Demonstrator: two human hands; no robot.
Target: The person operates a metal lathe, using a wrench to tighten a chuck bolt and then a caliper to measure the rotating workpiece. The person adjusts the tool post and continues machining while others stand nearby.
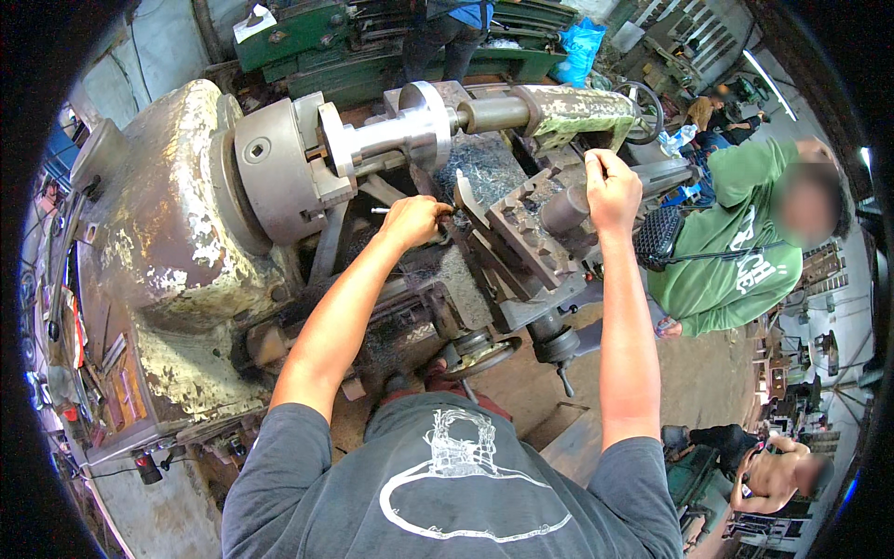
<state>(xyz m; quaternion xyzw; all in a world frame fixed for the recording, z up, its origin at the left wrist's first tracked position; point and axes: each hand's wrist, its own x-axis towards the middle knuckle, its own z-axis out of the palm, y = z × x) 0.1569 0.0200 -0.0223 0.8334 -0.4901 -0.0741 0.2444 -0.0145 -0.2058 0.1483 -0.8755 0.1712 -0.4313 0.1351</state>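
My left hand [416,222] is closed below the shiny turned workpiece [400,130], near the lathe's cutting tool [468,197]. A short, thin silver end shows beside its wrist side; what the fingers hold is mostly hidden. The flanged workpiece sits between the large grey chuck [279,168] and the tailstock [573,114]. My right hand [613,191] is curled into a fist just right of the tool post's round top [564,211]. Its fingers hide whatever they may grip. The toothed tool block [531,238] lies between my hands.
Handwheels [480,356] and a crank [556,347] jut toward me below the carriage. The worn headstock [177,186] fills the left. A person in green [736,252] stands close on the right. Another stands behind the lathe, near a blue bag [579,48]. Metal chips [482,172] lie beneath the workpiece.
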